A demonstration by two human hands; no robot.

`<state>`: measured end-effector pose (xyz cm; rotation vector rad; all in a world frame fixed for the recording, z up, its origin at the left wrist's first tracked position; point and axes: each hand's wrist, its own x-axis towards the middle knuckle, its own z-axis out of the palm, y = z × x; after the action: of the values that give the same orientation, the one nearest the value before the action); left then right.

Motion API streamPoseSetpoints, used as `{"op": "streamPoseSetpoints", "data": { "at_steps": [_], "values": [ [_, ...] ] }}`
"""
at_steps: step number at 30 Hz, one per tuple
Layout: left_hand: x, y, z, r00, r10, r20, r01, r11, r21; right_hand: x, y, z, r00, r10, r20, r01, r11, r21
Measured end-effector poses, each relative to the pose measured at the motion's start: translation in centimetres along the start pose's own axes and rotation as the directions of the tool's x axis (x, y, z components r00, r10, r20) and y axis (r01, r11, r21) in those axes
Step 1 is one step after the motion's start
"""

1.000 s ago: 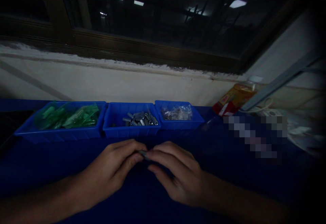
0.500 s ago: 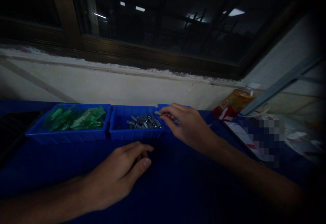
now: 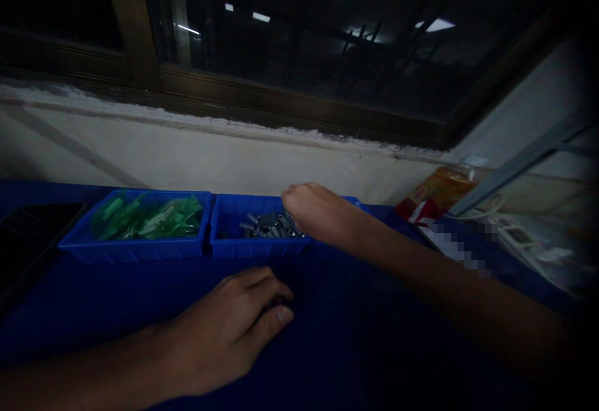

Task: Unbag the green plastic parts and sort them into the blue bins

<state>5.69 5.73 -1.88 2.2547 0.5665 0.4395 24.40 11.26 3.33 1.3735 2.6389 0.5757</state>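
"Starting from the middle bin (image 3: pixel 257 249), the blue one, what stands around it?"

"To its left, a small gap apart, stands a left bin (image 3: pixel 140 250) with green plastic bags (image 3: pixel 154 217). Farther left is a dark flat object (image 3: pixel 37 230). Behind the middle bin rises the pale wall (image 3: pixel 234 164), with a window (image 3: pixel 290 43) above. Well to its right there is a bottle (image 3: pixel 442 186) with amber content."

"Does something stand in the way?"

"Yes, the right hand (image 3: pixel 322 214). It covers the right end of the middle bin, and also most of another blue bin (image 3: pixel 356 201), of which only a corner shows."

"How are the hands?"

"The right hand has its back to us and the fingertips are hidden, so I cannot tell whether it pinches something. The left hand (image 3: pixel 234 323) is in front of the middle bin, over the blue table (image 3: pixel 322 323). Its fingers are loosely bent, and the thumb is slightly apart from the forefinger."

"And the metal pieces (image 3: pixel 274 227)?"

"They lie in a heap inside the middle bin, more to its right side, directly beside the right hand. Whether they touch it, I cannot tell."
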Motion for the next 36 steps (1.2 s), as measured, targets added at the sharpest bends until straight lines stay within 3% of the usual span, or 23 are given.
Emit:
{"op": "streamPoseSetpoints", "data": {
  "at_steps": [4,7,12,15,19,23,26,28,32,36],
  "values": [
    [0.0,0.0,0.0,1.000,0.008,0.006,-0.008,1.000,0.016,1.1,-0.7,-0.5,0.991,0.068,0.116,-0.061,0.996,-0.066],
    [-0.1,0.0,0.0,1.000,0.019,0.009,-0.019,1.000,0.022,1.4,-0.3,-0.3,0.984,0.124,0.126,-0.116,0.991,-0.068],
    [-0.1,0.1,0.1,1.000,0.015,0.022,-0.016,1.000,0.024,0.8,1.4,-0.2,0.987,0.162,0.008,-0.162,0.984,0.075],
    [-0.1,0.0,0.1,1.000,0.012,0.016,-0.012,0.999,0.037,-0.4,1.6,0.0,0.973,0.189,-0.136,-0.167,0.973,0.161],
    [-0.1,-0.1,0.2,1.000,0.008,0.011,-0.008,0.999,0.052,-3.5,1.3,1.4,0.878,0.297,-0.375,-0.233,0.950,0.208],
    [-0.1,-0.1,0.2,0.999,-0.001,0.036,0.000,0.999,0.038,-7.8,1.9,3.8,0.850,0.324,-0.415,-0.261,0.944,0.202],
    [0.0,-0.1,0.2,0.999,-0.024,0.042,0.023,0.999,0.027,-10.5,2.3,5.3,0.764,0.379,-0.522,-0.314,0.926,0.212],
    [0.0,-0.1,0.2,0.998,-0.029,0.052,0.028,0.999,0.023,-11.6,2.0,5.8,0.724,0.354,-0.592,-0.290,0.935,0.204],
    [-0.1,-0.2,0.2,0.997,-0.038,0.069,0.035,0.998,0.042,-11.8,0.2,5.8,0.760,0.231,-0.607,-0.111,0.967,0.229],
    [-0.1,-0.4,0.3,0.997,-0.039,0.070,0.035,0.998,0.060,-11.0,-0.7,6.0,0.775,0.233,-0.588,-0.068,0.955,0.289]
  ]
}}
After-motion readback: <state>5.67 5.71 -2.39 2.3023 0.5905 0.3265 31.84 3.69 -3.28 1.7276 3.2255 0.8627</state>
